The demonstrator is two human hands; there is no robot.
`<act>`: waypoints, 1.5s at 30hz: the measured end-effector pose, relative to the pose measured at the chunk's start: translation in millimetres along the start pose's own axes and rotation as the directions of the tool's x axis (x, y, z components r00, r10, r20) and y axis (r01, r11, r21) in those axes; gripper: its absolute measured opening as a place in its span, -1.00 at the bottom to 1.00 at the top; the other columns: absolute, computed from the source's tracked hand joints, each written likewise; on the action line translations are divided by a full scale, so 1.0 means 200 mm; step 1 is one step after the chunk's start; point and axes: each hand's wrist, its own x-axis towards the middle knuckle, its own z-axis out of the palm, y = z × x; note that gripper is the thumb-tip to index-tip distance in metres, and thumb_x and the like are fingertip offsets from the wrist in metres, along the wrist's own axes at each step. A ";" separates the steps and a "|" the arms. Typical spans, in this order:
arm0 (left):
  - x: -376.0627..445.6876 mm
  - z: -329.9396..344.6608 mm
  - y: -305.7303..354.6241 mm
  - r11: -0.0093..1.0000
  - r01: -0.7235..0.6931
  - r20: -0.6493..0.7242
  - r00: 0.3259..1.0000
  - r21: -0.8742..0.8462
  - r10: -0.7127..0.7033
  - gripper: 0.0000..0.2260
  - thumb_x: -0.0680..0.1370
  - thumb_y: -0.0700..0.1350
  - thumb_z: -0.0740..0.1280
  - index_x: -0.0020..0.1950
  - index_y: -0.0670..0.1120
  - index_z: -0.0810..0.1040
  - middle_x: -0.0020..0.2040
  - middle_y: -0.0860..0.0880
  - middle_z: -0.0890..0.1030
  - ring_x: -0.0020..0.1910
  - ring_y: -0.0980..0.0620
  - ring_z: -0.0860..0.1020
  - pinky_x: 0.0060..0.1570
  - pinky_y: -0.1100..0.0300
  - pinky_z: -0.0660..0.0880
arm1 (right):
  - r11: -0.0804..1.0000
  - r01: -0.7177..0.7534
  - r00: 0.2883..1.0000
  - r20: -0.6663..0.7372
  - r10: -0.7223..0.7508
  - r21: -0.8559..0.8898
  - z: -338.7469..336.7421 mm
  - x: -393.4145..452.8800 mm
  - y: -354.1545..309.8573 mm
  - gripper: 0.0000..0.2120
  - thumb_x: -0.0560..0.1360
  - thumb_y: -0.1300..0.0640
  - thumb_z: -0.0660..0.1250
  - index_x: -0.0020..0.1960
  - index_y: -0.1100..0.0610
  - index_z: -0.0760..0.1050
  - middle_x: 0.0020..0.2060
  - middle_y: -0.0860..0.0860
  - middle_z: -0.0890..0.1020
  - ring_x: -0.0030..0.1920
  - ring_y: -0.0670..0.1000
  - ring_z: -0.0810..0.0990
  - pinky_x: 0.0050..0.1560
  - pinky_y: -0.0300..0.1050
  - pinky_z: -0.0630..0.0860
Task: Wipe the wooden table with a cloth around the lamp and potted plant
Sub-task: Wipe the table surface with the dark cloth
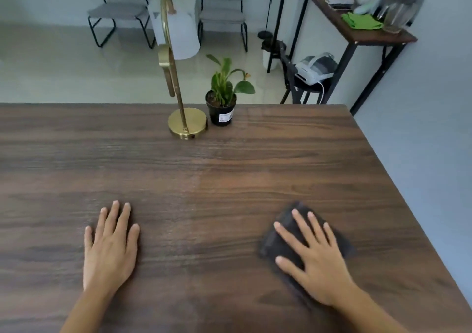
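Head view looks down on a dark brown wooden table (229,179) with a straight, streaked grain running side to side; its surface is smooth with a faint sheen.

Taking the brass lamp (187,124) as the landmark: it stands at the table's far edge on a round, polished gold-coloured disc base, with a thin stem that rises tilted slightly left and curls over into a hook at the top. Just beside its base, to the right and apart from it by a narrow gap, stands a small potted plant (221,108) in a black round plastic pot with a white label, its green leaves upright and spreading.

Well nearer than the lamp and to its right lies a dark grey, soft, folded cloth (293,220) with a blurred outline. Its long axis runs diagonally, the far corner pointing away and slightly left toward the lamp's side, the near end hidden under the wrist. The right hand (314,261) lies flat, palm down, on top of it, fingers straight and fanned apart, thumb splayed to the left over the cloth's edge; nothing is pinched.

Nearer than the lamp and to its left, the left hand (109,251) rests palm down on bare wood, fingers extended and only slightly parted, pointing away from the person. It touches no cloth.
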 end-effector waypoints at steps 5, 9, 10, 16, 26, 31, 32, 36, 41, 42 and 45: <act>0.01 0.00 0.01 0.999 0.033 -0.023 0.999 -0.019 -0.033 -0.53 0.63 0.00 0.12 0.54 0.00 0.19 0.58 0.00 0.13 0.57 -0.01 0.03 0.49 -0.12 -0.02 | 0.794 -0.601 0.799 0.062 0.598 0.090 -0.20 1.04 0.28 -0.30 0.52 -0.44 -0.20 0.59 -0.22 -0.16 0.61 0.11 -0.13 0.57 0.29 -0.16 0.51 0.35 -0.17; 0.01 0.00 0.00 0.997 0.059 -0.050 0.997 -0.039 -0.061 -0.55 0.63 -0.06 0.13 0.53 -0.04 0.22 0.57 -0.02 0.16 0.57 -0.01 0.05 0.49 -0.12 -0.01 | 0.897 -0.429 0.901 0.110 0.419 0.101 -0.06 1.42 -0.43 -0.32 0.57 -0.36 -0.19 0.61 -0.12 -0.19 0.60 0.17 -0.19 0.56 0.33 -0.22 0.47 0.39 -0.26; 0.01 0.00 0.00 0.996 0.072 -0.059 0.995 -0.051 -0.075 -0.56 0.63 -0.08 0.13 0.53 -0.06 0.23 0.57 -0.03 0.17 0.57 -0.02 0.06 0.49 -0.12 -0.01 | 0.961 -0.253 0.964 0.110 0.241 0.114 0.00 1.35 -0.65 -0.34 0.58 -0.34 -0.17 0.61 -0.12 -0.16 0.60 0.17 -0.16 0.56 0.32 -0.20 0.48 0.38 -0.26; 0.00 -0.01 0.00 0.991 0.122 -0.092 0.988 -0.060 -0.127 -0.54 0.61 -0.03 0.06 0.50 -0.10 0.27 0.55 -0.08 0.22 0.55 -0.09 0.12 0.46 -0.18 0.04 | 0.899 0.426 0.900 0.052 -0.432 0.098 0.07 0.70 -0.46 -0.46 0.61 -0.32 -0.08 0.57 -0.30 -0.03 0.61 -0.01 0.04 0.60 0.14 -0.04 0.55 0.21 -0.09; 0.00 -0.01 0.01 0.989 0.131 -0.076 0.988 -0.068 -0.136 -0.55 0.62 -0.08 0.12 0.52 -0.07 0.24 0.56 -0.04 0.19 0.56 -0.06 0.08 0.48 -0.17 0.01 | 0.924 -0.372 0.928 0.056 0.369 0.092 -0.03 1.39 -0.57 -0.35 0.60 -0.30 -0.18 0.61 -0.08 -0.15 0.59 0.20 -0.14 0.56 0.33 -0.16 0.50 0.36 -0.23; -0.01 -0.02 0.00 0.991 0.115 -0.068 0.990 -0.067 -0.120 -0.55 0.62 -0.08 0.12 0.52 -0.08 0.23 0.57 -0.05 0.19 0.56 -0.08 0.07 0.48 -0.18 0.01 | 0.870 0.485 0.867 0.085 -0.492 0.092 0.12 0.82 -0.80 -0.46 0.64 -0.26 -0.09 0.59 -0.20 -0.03 0.61 0.08 0.02 0.60 0.19 -0.06 0.55 0.20 -0.15; -0.01 -0.02 0.00 0.991 0.113 -0.068 0.991 -0.067 -0.118 -0.55 0.62 -0.08 0.12 0.52 -0.08 0.23 0.57 -0.05 0.18 0.56 -0.08 0.07 0.48 -0.18 0.01 | 0.844 0.532 0.841 0.075 -0.536 0.071 0.10 0.77 -0.63 -0.48 0.64 -0.27 -0.11 0.58 -0.25 -0.07 0.62 0.02 0.00 0.60 0.14 -0.09 0.55 0.13 -0.17; -0.01 -0.03 0.02 0.991 0.113 -0.056 0.992 -0.066 -0.117 -0.54 0.63 -0.05 0.09 0.53 -0.06 0.21 0.57 -0.04 0.17 0.57 -0.07 0.06 0.49 -0.17 0.00 | 0.997 -0.080 0.996 0.045 0.080 -0.014 -0.10 0.95 0.09 -0.43 0.59 -0.34 -0.19 0.57 -0.26 -0.14 0.62 0.02 -0.05 0.60 0.15 -0.08 0.55 0.20 -0.09; 0.00 -0.03 0.02 0.992 0.122 -0.054 0.991 -0.045 -0.124 -0.54 0.63 -0.04 0.06 0.54 -0.05 0.18 0.58 -0.03 0.15 0.57 -0.06 0.04 0.49 -0.16 -0.02 | 0.816 -0.570 0.821 0.068 0.566 0.097 -0.13 1.41 -0.27 -0.34 0.59 -0.33 -0.20 0.61 -0.09 -0.19 0.60 0.15 -0.16 0.57 0.30 -0.18 0.51 0.31 -0.23; 0.00 -0.02 0.01 0.992 0.117 -0.054 0.991 -0.040 -0.119 -0.54 0.63 -0.04 0.07 0.54 -0.05 0.19 0.58 -0.03 0.15 0.57 -0.07 0.05 0.49 -0.17 -0.01 | 0.895 -0.435 0.900 0.071 0.429 0.100 -0.07 1.41 -0.47 -0.35 0.60 -0.32 -0.20 0.61 -0.10 -0.18 0.60 0.15 -0.16 0.57 0.29 -0.18 0.51 0.31 -0.24; -0.01 -0.02 0.01 0.993 0.108 -0.053 0.993 -0.037 -0.110 -0.54 0.63 -0.05 0.07 0.53 -0.06 0.20 0.57 -0.05 0.16 0.57 -0.08 0.05 0.48 -0.18 0.00 | 0.984 0.160 0.983 0.082 -0.166 0.073 0.09 1.10 -0.94 -0.39 0.61 -0.30 -0.11 0.61 -0.14 -0.05 0.61 0.12 -0.04 0.58 0.27 -0.08 0.53 0.29 -0.15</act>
